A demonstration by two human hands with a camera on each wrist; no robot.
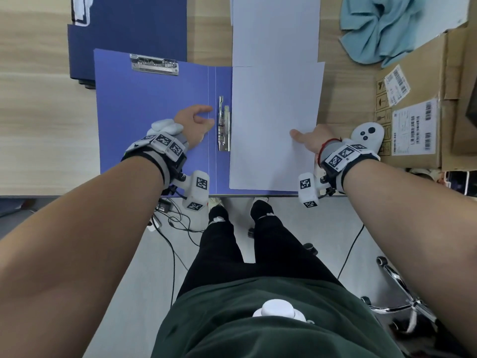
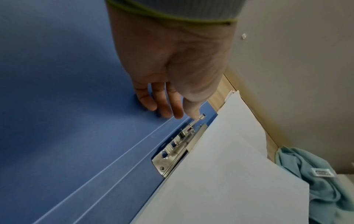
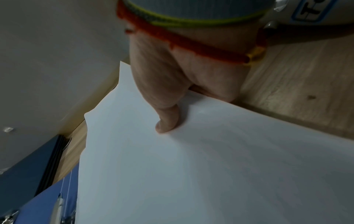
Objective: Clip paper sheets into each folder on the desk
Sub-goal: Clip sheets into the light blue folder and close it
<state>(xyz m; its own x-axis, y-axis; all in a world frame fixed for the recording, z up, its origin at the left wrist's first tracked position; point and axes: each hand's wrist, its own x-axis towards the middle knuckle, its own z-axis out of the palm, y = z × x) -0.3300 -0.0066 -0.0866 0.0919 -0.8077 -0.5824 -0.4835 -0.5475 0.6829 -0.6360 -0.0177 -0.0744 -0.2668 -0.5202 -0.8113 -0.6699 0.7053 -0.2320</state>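
A blue folder (image 1: 154, 120) lies open on the desk, one metal clip (image 1: 154, 64) at the top of its left cover and a lever clip (image 1: 224, 125) by the spine. White paper sheets (image 1: 276, 125) cover its right half, their left edge against the lever clip (image 2: 180, 145). My left hand (image 1: 210, 115) rests its fingers on the folder (image 2: 67, 121) beside the spine, and its thumb touches the tip of the raised lever (image 2: 200, 117). My right hand (image 1: 296, 134) pinches the sheets' (image 3: 191, 166) right edge, thumb (image 3: 165, 121) on top, fingers hidden underneath.
Closed dark blue folders (image 1: 129, 27) are stacked at the back left, and more white paper (image 1: 275, 29) lies behind the open folder. A teal cloth (image 1: 387, 24), a cardboard box (image 1: 418, 120) and a white controller (image 1: 367, 135) crowd the right side. The desk's front edge (image 1: 77, 195) is close.
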